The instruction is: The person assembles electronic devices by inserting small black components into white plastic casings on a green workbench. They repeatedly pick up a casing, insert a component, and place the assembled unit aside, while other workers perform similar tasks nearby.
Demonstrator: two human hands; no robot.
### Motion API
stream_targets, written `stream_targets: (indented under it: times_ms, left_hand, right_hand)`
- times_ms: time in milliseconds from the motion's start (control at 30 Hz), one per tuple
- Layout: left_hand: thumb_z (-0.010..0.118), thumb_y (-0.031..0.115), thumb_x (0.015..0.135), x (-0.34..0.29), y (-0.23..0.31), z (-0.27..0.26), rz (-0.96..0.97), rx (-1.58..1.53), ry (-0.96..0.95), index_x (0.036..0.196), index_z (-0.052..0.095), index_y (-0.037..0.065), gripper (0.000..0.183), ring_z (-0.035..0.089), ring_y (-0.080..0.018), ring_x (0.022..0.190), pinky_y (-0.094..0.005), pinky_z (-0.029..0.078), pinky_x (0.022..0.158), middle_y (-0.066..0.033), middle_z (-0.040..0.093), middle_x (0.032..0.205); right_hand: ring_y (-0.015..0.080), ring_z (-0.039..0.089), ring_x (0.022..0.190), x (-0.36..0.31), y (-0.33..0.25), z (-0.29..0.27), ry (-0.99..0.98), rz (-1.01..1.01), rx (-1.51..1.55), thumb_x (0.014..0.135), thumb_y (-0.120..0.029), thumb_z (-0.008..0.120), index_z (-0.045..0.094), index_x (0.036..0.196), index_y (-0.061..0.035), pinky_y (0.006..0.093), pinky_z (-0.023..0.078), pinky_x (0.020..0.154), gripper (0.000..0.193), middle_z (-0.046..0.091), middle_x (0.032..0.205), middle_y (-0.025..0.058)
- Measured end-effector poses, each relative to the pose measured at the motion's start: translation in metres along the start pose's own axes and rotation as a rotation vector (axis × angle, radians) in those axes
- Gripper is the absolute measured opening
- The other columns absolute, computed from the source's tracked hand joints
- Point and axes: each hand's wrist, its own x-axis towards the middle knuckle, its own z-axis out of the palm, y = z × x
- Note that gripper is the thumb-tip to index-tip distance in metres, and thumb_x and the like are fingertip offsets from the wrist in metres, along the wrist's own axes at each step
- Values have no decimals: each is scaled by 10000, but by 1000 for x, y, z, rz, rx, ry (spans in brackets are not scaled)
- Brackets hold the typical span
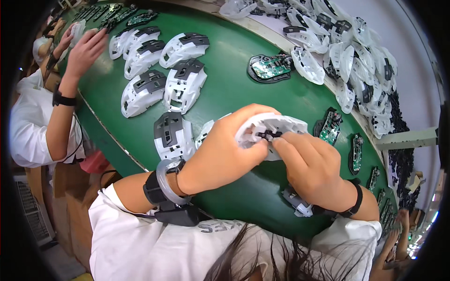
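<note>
Above the green bench, my left hand (225, 152) grips a white computer mouse shell (293, 123) by its left side, with the hollow inner side turned up toward me. Its thumb reaches into the shell beside a small black plastic part (269, 134). From the right, my right hand (313, 171) is closed over the shell's near edge, fingertips pinching at that black part. How firmly the part sits in the shell cannot be made out. Just beyond my left wrist lies a grey-and-white mouse shell (173, 136), and another shell (297, 202) is partly hidden under my right forearm.
More mouse shells (185, 85) stand grouped at the back left of the green bench (229, 61). Mouse bases with circuit boards (269, 66) lie at the back and along the right edge. Loose shells are piled (361, 65) beyond. At left, a co-worker's arm (70, 84) reaches over the bench.
</note>
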Motion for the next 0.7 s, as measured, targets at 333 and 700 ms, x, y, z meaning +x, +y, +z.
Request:
stream_targets:
  times_ms: [333, 700]
  left_hand:
    - [515, -36, 768, -4, 4, 0, 127, 29, 12, 1165, 528, -3, 398, 560, -63, 866, -205, 470, 718, -34, 592, 1024]
    - [559, -3, 758, -7, 13, -1, -25, -21, 33, 1222, 480, 9, 471, 585, -80, 821, -212, 502, 653, -47, 594, 1027]
  right_hand:
    - [255, 557, 890, 6, 9, -18, 155, 421, 396, 649, -135, 813, 549, 1144, -36, 331, 470, 745, 570, 571, 1024, 123]
    - [418, 552, 1093, -2, 1, -11, 93, 146, 123, 690, -18, 757, 593, 933, 21, 434, 504, 881, 296, 524, 1192, 282]
